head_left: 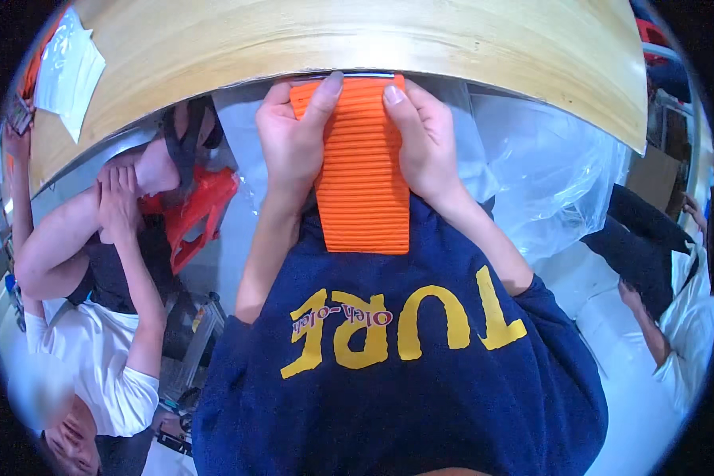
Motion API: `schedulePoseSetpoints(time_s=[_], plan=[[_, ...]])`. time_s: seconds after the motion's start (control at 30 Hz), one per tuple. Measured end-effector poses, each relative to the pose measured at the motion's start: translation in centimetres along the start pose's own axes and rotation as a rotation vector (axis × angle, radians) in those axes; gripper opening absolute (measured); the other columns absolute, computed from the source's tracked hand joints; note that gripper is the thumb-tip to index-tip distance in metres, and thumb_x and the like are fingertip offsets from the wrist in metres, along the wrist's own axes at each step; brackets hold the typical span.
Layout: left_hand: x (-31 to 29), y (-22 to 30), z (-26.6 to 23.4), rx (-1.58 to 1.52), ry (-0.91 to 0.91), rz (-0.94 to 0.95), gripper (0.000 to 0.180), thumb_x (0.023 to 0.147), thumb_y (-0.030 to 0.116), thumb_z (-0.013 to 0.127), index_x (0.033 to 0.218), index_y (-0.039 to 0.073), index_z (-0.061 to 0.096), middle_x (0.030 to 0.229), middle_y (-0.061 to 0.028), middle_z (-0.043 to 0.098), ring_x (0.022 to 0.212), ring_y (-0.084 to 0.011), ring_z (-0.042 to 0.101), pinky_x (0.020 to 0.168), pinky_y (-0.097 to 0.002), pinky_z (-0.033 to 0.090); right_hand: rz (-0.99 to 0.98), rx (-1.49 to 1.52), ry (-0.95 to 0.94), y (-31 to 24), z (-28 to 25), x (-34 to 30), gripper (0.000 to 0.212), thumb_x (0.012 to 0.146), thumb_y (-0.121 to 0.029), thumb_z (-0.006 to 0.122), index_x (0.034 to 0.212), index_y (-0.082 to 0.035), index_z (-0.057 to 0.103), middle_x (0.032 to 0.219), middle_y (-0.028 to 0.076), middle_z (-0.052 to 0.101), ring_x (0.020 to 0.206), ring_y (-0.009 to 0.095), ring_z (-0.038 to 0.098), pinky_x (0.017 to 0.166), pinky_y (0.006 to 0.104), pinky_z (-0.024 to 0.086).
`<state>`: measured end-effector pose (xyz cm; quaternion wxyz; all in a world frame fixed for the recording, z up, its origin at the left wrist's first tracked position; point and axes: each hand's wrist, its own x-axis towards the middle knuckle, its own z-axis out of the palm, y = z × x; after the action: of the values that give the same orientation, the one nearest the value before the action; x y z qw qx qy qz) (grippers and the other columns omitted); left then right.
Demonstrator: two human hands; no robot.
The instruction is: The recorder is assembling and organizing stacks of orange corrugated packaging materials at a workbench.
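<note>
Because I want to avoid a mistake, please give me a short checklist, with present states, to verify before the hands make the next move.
1. Left hand on the orange ribbed piece: ok, thumb on its upper left part.
2. Right hand on it too: ok, thumb near its upper right corner.
3. Lower end held by a hand: not ok, it reaches down in front of the dark blue shirt, with no hand on it.
4. Back of the piece in good order: cannot tell, it faces away.
5. Upper end touching the table: cannot tell, they look close.
6. Clear plastic apart from the piece: ok, it lies to the right.
</note>
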<state>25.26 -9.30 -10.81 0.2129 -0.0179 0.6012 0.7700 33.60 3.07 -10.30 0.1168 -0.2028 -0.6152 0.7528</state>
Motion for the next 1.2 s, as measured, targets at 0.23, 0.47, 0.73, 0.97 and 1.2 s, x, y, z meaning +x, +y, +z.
schedulePoseSetpoints(time_s=[0.23,0.47,0.73,0.97,1.2], plan=[[0.7,0.8,-1.0,-0.017,-0.061,-0.038,0.024,0.094,0.010,0.074,0.108,-0.007,0.064,0.096,-0.0124,0.073,0.077,-0.0115,0.065,0.070,-0.0195,0.053,-0.053,-0.019,-0.008,-0.3,0.3,1.0,0.028,0.105,-0.020,0.052,0.105,0.004,0.066,0.082,0.003,0.062,0.071,0.009,0.047,0.066,0.0245,0.041],[1.5,0.3,-2.4,-0.077,-0.076,-0.018,0.023,0.098,0.010,0.067,0.113,-0.007,0.063,0.100,-0.0117,0.072,0.083,-0.0119,0.065,0.075,-0.0204,0.053,0.010,-0.024,-0.012,-0.2,-0.9,0.8,0.028,0.101,-0.023,0.061,0.107,0.003,0.067,0.089,0.006,0.067,0.075,0.013,0.055,0.073,0.0256,0.047],[1.9,0.3,-1.9,-0.070,-0.106,-0.021,0.015,0.101,0.008,0.061,0.110,-0.003,0.066,0.095,-0.0068,0.069,0.078,-0.0090,0.058,0.072,-0.0193,0.047,0.190,-0.421,0.209,5.9,-14.2,1.5,0.058,0.090,-0.019,0.077,0.138,0.003,0.054,0.127,0.021,0.065,0.109,0.026,0.065,0.097,0.0362,0.051],[0.4,0.6,-2.1,0.217,-0.103,0.132,0.010,0.096,0.011,0.060,0.096,0.003,0.066,0.082,-0.0027,0.060,0.074,-0.0134,0.051,0.071,-0.0276,0.045,0.321,-0.471,0.277,8.3,-17.6,1.2,0.041,0.094,-0.019,0.071,0.126,0.005,0.061,0.115,0.019,0.070,0.101,0.027,0.067,0.087,0.0354,0.053],[-2.2,8.1,-0.5,0.168,-0.206,0.103,0.015,0.101,0.014,0.060,0.104,0.001,0.067,0.086,-0.0067,0.066,0.073,-0.0132,0.057,0.070,-0.0255,0.048,0.186,-0.614,-0.429,-13.1,-8.1,-0.7,0.031,0.090,-0.020,0.072,0.111,0.002,0.069,0.093,0.015,0.069,0.082,0.028,0.063,0.075,0.0349,0.053]])
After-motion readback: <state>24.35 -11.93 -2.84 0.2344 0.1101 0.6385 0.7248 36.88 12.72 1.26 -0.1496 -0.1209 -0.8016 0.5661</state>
